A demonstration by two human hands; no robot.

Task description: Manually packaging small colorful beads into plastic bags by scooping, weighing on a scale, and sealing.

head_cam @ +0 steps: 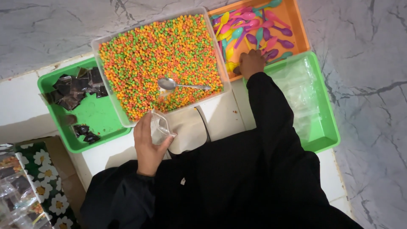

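Head view, looking down over my black sleeves. Reference point: the clear tub point(220, 63) of orange, green and yellow pellets point(161, 55) at the centre.

My left hand point(148, 146) sits at the near edge of the tub, fingers and thumb closed on a small clear bag point(161, 127). The bag is held upright, its mouth at the tub's rim.

A metal spoon point(178, 85) lies on the pellets inside the tub, bowl to the left, handle to the right; neither hand touches it.

My right hand point(251, 62) is at the right of the tub, reaching into the orange tray point(299, 32). Its fingers are down among the plastic spoons point(254, 29), pink, purple, yellow and teal. I cannot tell whether they have closed on one.

Right of the tub and nearer to me than the orange tray, a green tray point(328, 127) holds clear bags point(296, 85).

Left of the tub, a second green tray point(95, 114) holds small dark packets point(76, 87), partly under the tub's corner.

Far left of the tub, a flower-print box point(44, 178) stands at the frame edge.
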